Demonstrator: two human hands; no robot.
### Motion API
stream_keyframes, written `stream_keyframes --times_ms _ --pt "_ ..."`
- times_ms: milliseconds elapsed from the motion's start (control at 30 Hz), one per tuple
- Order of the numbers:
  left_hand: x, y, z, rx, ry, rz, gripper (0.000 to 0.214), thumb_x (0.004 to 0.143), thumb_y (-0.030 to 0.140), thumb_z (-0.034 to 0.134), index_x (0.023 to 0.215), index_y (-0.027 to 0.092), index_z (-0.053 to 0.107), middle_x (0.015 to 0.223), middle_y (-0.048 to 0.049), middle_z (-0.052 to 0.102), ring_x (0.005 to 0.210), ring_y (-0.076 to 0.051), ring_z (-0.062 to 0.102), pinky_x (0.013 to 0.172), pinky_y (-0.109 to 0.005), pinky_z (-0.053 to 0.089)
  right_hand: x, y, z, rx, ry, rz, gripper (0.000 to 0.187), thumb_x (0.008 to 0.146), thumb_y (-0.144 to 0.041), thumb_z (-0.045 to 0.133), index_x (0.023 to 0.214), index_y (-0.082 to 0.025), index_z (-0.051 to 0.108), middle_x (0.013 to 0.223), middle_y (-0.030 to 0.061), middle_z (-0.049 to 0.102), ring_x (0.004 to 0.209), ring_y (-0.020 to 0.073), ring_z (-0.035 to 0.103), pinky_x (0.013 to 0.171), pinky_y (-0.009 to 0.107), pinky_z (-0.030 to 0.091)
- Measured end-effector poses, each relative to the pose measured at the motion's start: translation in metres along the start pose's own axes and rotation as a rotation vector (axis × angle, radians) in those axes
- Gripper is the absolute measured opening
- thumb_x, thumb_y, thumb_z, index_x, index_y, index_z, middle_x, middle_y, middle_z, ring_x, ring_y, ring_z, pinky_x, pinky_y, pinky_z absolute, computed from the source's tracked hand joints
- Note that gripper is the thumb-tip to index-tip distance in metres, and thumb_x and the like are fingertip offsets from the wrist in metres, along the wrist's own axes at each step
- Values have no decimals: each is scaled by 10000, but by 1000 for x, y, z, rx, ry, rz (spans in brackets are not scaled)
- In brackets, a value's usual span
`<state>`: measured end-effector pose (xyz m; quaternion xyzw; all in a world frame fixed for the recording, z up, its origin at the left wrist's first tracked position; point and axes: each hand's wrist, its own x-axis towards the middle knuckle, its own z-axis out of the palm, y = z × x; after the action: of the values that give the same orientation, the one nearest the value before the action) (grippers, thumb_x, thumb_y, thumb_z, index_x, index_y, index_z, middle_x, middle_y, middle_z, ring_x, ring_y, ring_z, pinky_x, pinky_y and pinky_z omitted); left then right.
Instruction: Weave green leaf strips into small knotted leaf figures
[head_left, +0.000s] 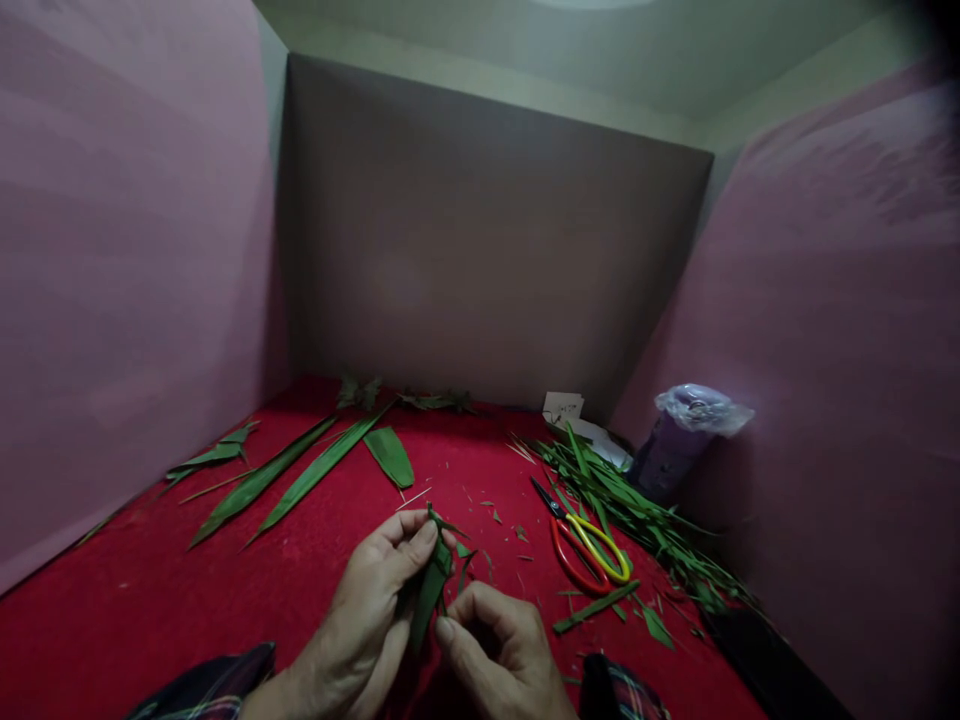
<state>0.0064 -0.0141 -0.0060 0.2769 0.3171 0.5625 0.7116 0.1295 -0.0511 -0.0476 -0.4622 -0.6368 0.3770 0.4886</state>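
My left hand [375, 590] is closed on a folded green leaf piece [433, 590], gripping its upper end between thumb and fingers. Narrow leaf tips stick out at the top and right of it. Beside the lower right edge, my right hand [499, 640] pinches with thumb and forefinger at what looks like a thin strip of the leaf; its end is hidden by the fingers. Scissors [581, 545] with one red and one yellow handle lie to the right of both hands, blades pointing away to the upper left.
Long leaves [322, 470] and a short cut leaf [391, 457] lie at the left and middle of the red cloth [300, 600]. At right are a heap of leaves [622, 490], a purple bin [671, 450] with a plastic liner, and a white card [562, 405]. Scraps surround the scissors.
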Motion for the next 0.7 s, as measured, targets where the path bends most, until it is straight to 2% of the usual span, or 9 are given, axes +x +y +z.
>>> stream_keyframes --times_ms 300,700 --pt "2 -7 -6 37 -34 -22 214 608 210 818 701 120 648 624 -20 676 523 -83 569 507 -160 431 1 7 5 36 31 40 315 740 -351 580 525 -172 433 482 -74 328 455 64 289 410 181 193" --pt "-2 -5 -4 67 -37 -21 157 648 208 782 707 141 653 627 -14 685 543 -94 583 517 -164 429 1 15 4 7 3 40 225 742 -248 538 555 -184 428 497 -59 373 461 79 359 412 187 237"
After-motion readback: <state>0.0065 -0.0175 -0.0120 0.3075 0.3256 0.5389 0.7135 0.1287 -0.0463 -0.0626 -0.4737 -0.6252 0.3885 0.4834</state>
